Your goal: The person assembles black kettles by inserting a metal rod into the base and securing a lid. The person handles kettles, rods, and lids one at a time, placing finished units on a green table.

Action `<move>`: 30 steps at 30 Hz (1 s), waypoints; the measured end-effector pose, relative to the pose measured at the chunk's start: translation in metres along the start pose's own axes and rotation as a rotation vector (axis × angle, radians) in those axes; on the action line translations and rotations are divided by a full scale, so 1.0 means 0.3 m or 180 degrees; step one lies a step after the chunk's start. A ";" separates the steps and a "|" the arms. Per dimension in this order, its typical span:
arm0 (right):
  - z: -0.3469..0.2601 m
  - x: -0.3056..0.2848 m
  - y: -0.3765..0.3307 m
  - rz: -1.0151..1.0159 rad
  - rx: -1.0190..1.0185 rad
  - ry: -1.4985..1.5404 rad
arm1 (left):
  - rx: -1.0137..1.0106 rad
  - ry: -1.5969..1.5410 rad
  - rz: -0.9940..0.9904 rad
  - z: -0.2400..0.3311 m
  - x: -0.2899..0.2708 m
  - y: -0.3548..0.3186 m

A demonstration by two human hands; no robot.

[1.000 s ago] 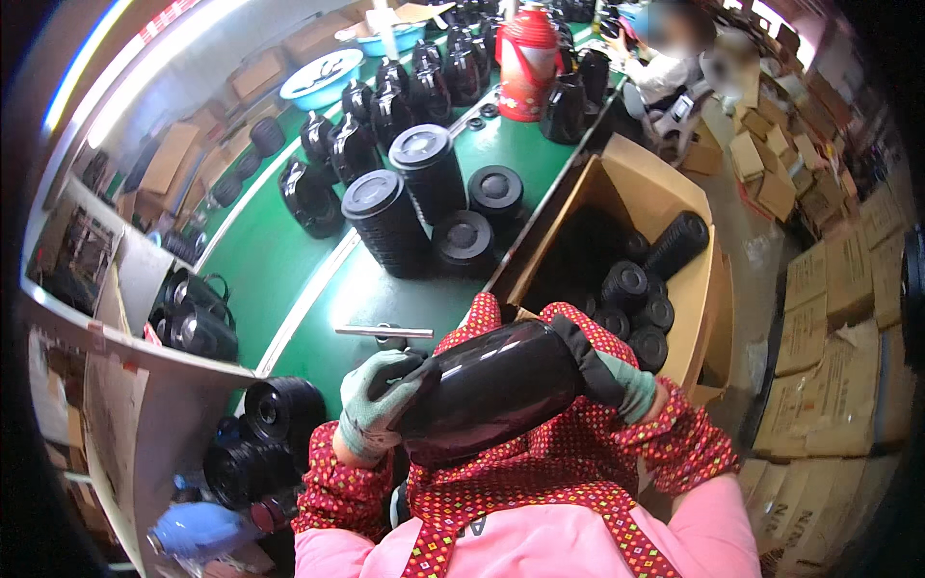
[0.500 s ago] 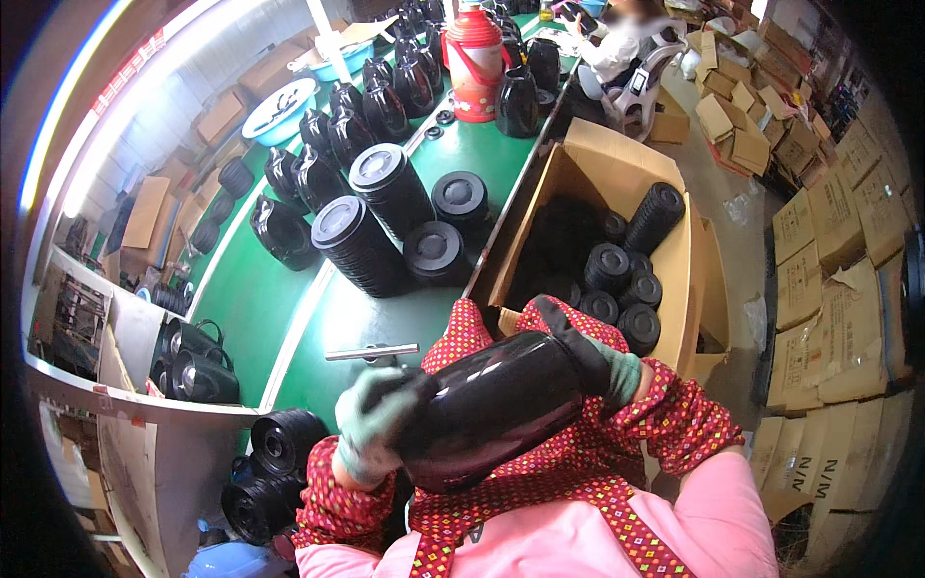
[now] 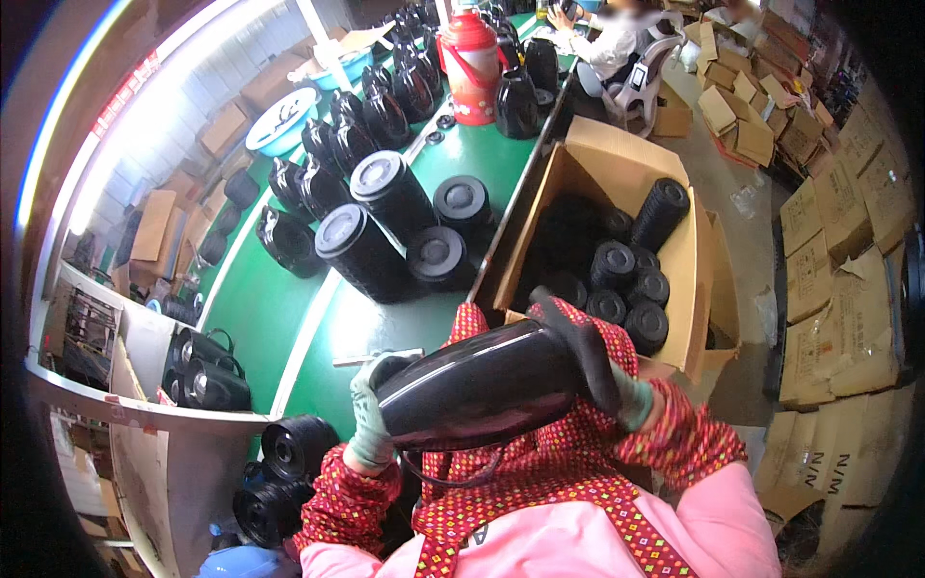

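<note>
A glossy black thermos jug [image 3: 482, 390] lies on its side across my lap, held between both hands. My left hand [image 3: 370, 409], in a pale green glove with dark fingers, is closed round its left end. On the right end, my right hand [image 3: 612, 376], gloved the same way, presses with its fingers wrapped over the rim. A thin black loop, perhaps the handle, hangs under the jug. Just beyond my left hand is a metal bar [image 3: 347, 361] on the green table [image 3: 313, 371], partly hidden by the glove.
Stacks of round black parts [image 3: 361, 255] stand on the table ahead, with several black jugs [image 3: 289, 241] and a red flask [image 3: 471, 77] behind. An open carton [image 3: 699, 275] of black ribbed parts is at right. Another person [image 3: 607, 48] sits farther off.
The jug has turned closer to level, its left end rising. My left hand, blurred before, now sits steadily at that end. The dark loop has come into view under the jug.
</note>
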State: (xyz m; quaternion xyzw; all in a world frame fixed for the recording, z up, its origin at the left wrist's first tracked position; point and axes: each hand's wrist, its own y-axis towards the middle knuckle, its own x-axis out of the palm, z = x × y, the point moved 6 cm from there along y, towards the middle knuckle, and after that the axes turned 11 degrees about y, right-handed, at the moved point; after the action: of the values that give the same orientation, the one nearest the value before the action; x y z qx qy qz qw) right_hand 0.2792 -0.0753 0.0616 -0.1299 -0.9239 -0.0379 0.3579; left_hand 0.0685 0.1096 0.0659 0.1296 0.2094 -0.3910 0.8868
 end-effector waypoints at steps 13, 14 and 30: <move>0.189 -0.160 -0.008 0.0428 0.1328 0.1884 | 0.0896 0.0803 -0.0423 0.124 0.041 0.034; 0.096 -0.111 -0.018 0.0488 0.0462 0.0570 | 0.0198 0.0035 -0.0378 0.006 0.042 0.021; -0.034 -0.015 -0.032 -0.0044 -0.1427 -0.1349 | -0.0923 -0.1989 -0.0716 -0.215 0.170 -0.056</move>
State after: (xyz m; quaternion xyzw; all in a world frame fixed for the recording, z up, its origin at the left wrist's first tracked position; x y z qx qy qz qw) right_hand 0.2863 -0.0872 0.0664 -0.2043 -0.9474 -0.2153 0.1194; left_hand 0.0695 0.0914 -0.0159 -0.1471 -0.0056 -0.4731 0.8686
